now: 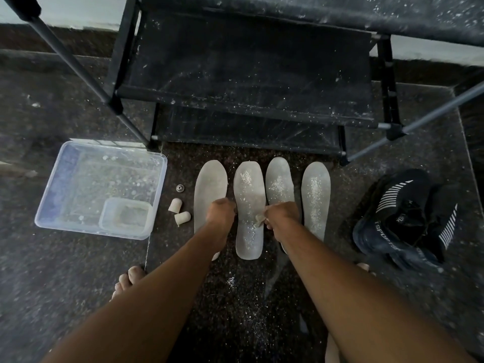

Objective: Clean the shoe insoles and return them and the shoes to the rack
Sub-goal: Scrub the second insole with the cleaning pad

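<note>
Four pale grey foam insoles lie side by side on the dark speckled stone floor [65, 271], toes toward the black metal-and-fabric shoe rack [243, 82]. The leftmost plain insole [210, 179] carries no visible powder, while the second insole [248, 187], the third insole [279, 179] and the rightmost insole [315, 189] are each dusted with white granules. The left hand [220, 212] sits with its fingers curled under at the gap between the first two insoles, over the right edge of the leftmost one; whether it grips that edge cannot be told. The right hand [281, 214] is curled at the right edge of the second insole, covering the heel half of the third, and pinches a small pale object [259, 220] whose nature is unclear, touching the powdered surface. To the left of the insoles stands a clear plastic rectangular tub [65, 179] with a smaller clear container [125, 214] inside it, and between tub and insoles lie two small cream-coloured caps [179, 210] and a little round grey stopper [180, 188]. To the right of the insoles, well apart, rests a pair of dark navy sports shoes [403, 221] with white stripes. Bare toes [129, 280] show near the left forearm.
</note>
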`<state>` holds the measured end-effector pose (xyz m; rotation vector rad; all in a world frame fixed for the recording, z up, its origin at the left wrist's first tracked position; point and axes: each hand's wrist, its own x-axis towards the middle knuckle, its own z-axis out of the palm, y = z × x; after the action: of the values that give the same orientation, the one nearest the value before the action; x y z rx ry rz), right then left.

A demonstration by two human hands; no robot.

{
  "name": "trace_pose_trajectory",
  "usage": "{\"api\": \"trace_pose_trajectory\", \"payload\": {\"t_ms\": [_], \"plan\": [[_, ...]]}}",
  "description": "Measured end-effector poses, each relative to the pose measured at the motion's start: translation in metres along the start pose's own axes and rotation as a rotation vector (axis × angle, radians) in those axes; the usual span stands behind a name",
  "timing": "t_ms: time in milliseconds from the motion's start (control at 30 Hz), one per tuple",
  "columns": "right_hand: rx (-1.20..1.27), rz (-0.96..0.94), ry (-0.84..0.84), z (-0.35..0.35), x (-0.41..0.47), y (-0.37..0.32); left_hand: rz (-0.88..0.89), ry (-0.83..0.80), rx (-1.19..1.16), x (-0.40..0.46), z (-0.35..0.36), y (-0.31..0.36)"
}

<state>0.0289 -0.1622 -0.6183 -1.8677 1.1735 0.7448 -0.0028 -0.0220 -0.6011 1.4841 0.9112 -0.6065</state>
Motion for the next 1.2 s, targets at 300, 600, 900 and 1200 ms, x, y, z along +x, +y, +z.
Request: {"api": "trace_pose_trajectory", "payload": {"t_ms": [300, 600, 900, 1200], "plan": [[0.047, -0.082, -0.090, -0.021, -0.022, -0.014, -0.076, -0.045, -0.046, -0.024, 0.003, 0.020], [0.146, -0.170, -0.057, -0.047, -0.049, -0.034, -0.008, -0.049, -0.094, -0.046, 0.003, 0.054], [0.233, -0.289, -0.086, -0.105, -0.134, -0.049, 0.025, -0.119, -0.245, -0.131, -0.006, 0.098], [0.336, -0.419, -0.120, -0.186, -0.275, -0.050, 0.181, -0.287, -0.193, -0.264, -0.034, 0.133]]}}
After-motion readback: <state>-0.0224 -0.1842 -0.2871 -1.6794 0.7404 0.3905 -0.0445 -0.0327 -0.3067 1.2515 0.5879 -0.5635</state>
